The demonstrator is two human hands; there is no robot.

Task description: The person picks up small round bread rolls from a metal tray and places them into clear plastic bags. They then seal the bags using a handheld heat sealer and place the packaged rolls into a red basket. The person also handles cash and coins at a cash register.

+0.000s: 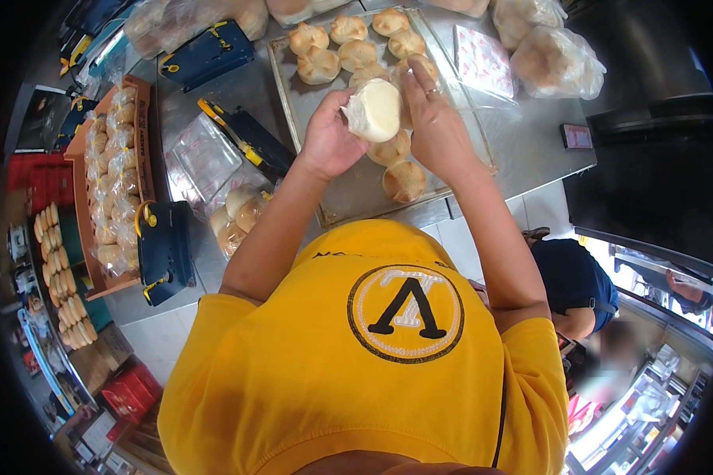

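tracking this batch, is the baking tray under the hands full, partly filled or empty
Partly filled: rolls sit on the baking tray, but bare metal shows along its left side. The right hand hides some.

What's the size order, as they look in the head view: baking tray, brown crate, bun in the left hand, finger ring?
Largest to smallest:
1. Baking tray
2. Brown crate, partly covered
3. Held bun
4. Finger ring

Crm. bun (375,111); yel. shirt (364,396), blk./wht. emblem (406,313).
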